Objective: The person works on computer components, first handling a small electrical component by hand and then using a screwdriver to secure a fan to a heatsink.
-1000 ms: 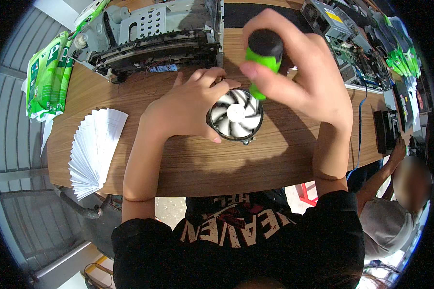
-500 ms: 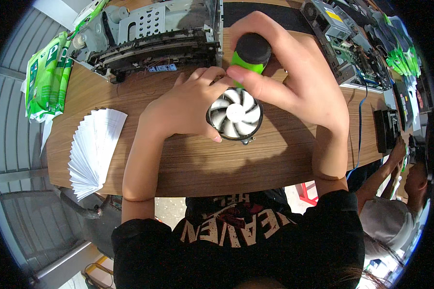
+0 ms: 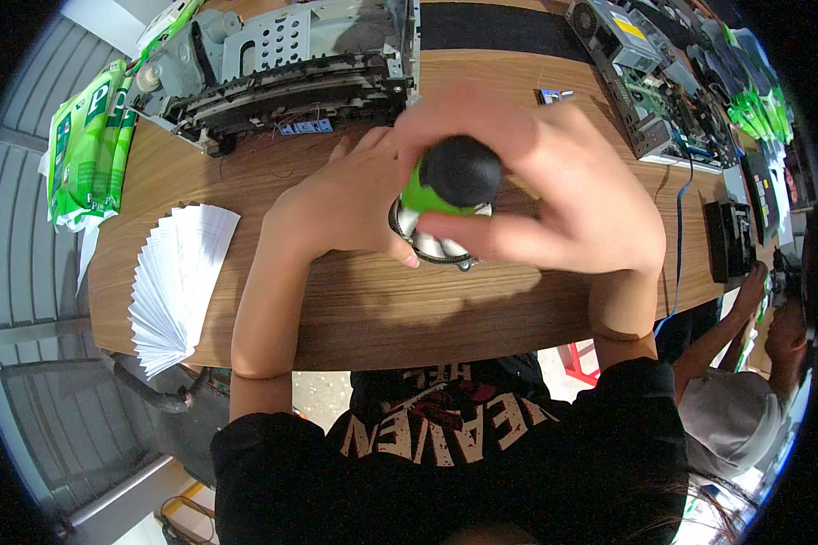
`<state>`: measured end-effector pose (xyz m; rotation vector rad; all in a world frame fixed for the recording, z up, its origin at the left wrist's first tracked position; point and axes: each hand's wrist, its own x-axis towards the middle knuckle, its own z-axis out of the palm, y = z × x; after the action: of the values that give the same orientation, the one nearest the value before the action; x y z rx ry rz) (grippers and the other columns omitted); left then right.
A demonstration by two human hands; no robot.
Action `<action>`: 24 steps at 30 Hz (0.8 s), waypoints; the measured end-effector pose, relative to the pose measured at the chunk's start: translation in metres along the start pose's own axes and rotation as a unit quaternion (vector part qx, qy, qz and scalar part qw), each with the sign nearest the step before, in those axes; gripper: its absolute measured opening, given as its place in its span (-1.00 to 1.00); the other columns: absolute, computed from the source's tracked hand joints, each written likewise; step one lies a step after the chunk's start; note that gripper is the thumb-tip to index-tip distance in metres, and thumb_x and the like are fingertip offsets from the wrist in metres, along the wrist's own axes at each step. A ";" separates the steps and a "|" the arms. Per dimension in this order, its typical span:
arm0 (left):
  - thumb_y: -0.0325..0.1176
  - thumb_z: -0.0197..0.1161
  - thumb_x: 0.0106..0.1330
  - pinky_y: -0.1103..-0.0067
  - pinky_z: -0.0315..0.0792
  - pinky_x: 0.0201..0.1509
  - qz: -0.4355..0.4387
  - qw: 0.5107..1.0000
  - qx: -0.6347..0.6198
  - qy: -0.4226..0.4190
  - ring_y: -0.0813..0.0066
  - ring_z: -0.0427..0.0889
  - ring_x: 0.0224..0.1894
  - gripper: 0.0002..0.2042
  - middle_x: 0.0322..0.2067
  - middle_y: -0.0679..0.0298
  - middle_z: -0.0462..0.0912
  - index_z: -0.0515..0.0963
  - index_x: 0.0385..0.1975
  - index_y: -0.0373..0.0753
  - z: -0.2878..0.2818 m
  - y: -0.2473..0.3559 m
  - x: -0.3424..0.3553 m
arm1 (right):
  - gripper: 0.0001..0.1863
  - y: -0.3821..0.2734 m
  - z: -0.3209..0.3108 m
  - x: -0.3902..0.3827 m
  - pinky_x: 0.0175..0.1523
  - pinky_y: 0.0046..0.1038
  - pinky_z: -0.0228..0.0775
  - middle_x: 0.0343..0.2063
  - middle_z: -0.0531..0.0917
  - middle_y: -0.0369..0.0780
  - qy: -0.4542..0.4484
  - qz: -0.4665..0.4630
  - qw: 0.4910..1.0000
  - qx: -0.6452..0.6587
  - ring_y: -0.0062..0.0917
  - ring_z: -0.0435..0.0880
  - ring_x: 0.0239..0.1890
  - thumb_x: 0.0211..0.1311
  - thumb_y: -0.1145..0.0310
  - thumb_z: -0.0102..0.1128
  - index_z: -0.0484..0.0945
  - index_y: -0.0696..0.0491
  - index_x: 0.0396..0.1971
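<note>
A round cooling fan (image 3: 445, 247) with white blades and a black rim sits on the wooden table in front of me. My left hand (image 3: 350, 202) grips its left side, thumb at the near edge and other fingers at the far side. In my right hand (image 3: 568, 195) is a thick green-and-black screwdriver (image 3: 462, 173), fingers and thumb curled round its handle. The handle stands over the fan, its black end toward me, and hides much of the blades. The screwdriver's tip is out of sight below it.
A metal machine chassis (image 3: 291, 82) stands at the back left. Green packets (image 3: 91, 150) and fanned white papers (image 3: 186, 282) lie left. An opened computer case (image 3: 650, 100) and blue cable (image 3: 680, 236) are on the right. Another person's arm (image 3: 723, 318) shows at far right.
My right hand has brought the screwdriver nearer and slightly left, so its handle now covers much of the fan. A small blue-and-white item shows beyond that hand. My left hand stays put.
</note>
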<state>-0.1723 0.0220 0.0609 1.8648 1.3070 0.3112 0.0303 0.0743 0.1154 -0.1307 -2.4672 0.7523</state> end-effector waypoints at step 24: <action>-0.17 0.51 -0.44 0.15 0.09 0.26 0.048 0.997 0.063 0.009 0.12 0.14 0.25 -0.06 0.12 0.14 0.24 0.25 0.15 -0.13 0.004 -0.003 0.005 | -0.68 -0.021 -0.014 -0.005 -0.31 -0.48 0.44 -0.46 0.56 -0.21 -0.045 0.079 0.996 0.012 -0.44 0.62 -0.42 -0.12 0.49 0.24 0.46 0.14 -0.27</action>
<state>-0.1696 0.0244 0.0554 2.0384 1.2761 0.3024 0.0434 0.0620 0.1336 -0.2927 -2.5556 0.8713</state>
